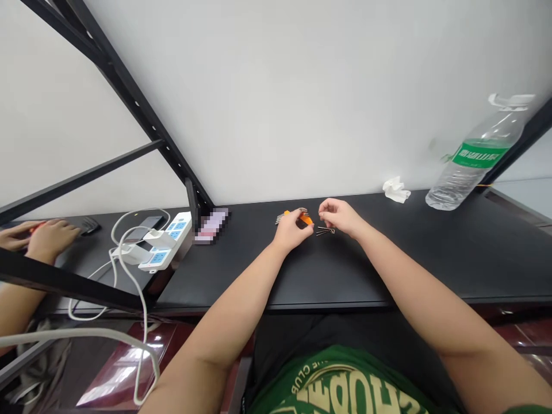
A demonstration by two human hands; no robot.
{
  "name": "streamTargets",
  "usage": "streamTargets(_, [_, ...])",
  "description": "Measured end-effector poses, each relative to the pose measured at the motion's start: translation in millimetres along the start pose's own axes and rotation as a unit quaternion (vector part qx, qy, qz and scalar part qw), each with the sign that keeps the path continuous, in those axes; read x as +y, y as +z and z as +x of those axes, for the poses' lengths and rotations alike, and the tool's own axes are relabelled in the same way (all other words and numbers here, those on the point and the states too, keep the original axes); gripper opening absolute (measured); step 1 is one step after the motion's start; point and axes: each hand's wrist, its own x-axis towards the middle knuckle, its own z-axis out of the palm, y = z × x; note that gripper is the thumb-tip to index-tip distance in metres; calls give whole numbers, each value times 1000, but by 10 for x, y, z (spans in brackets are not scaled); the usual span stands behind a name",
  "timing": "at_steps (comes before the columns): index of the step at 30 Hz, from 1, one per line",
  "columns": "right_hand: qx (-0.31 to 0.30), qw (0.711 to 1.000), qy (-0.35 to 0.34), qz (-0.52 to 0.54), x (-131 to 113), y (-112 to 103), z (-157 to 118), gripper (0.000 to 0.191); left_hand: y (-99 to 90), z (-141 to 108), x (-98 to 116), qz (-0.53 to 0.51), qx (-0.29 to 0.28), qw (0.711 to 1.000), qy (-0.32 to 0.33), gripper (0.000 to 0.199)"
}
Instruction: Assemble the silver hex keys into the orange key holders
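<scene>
My left hand (pixel 293 230) is closed around an orange hex key holder (pixel 306 219). Several thin metal rods fan out from the holder on its left side. Just to the right, my right hand (pixel 340 216) hovers close over the black tabletop with its fingertips pinched together. Whatever sits between those fingertips is too small to make out. Below the right fingers lie several loose hex keys (pixel 326 231), thin and bent at one end.
A large water bottle (pixel 474 155) and a crumpled tissue (pixel 396 190) stand at the back right. Left are a blurred pinkish card (pixel 212 225), a white power strip (pixel 172 238) with cables, a black metal frame (pixel 142 112) and another person's hands (pixel 49 238).
</scene>
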Motion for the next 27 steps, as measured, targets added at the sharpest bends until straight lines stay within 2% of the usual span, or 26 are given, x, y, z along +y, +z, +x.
streamTargets(1, [6,996,-2,-92,37,-60,21,12,5,4,-24,-12,3,1000,-12,41])
streamTargets(3, [-20,965,2,-261,110,-172,56,9,11,12,-63,-31,5,999,-26,37])
streamTargets(5, [-71,938,33,-338,160,-254,72,12,14,20,-83,-51,6,998,-35,34])
streamTargets(9, [-121,927,84,-345,138,-304,50,12,29,30,-85,-94,10,994,-47,40])
streamTargets(15, [-118,904,129,-390,67,-249,12,11,17,34,-74,-92,7,995,-45,38])
streamTargets(19, [-102,904,116,-398,83,-225,17,11,-6,32,-43,-49,15,998,-36,27])
streamTargets(21, [-91,917,89,-377,74,-209,14,8,-9,27,-26,-47,19,998,-28,24])
streamTargets(22, [-85,933,70,-341,63,-195,9,7,-9,24,-19,-47,23,998,-24,23])
streamTargets(25, [-98,986,18,-134,10,-116,-23,11,-6,13,-14,-48,36,998,-13,19])
streamTargets(27, [-127,992,13,-14,-36,-43,-55,16,-7,6,-18,-50,37,998,-9,19])
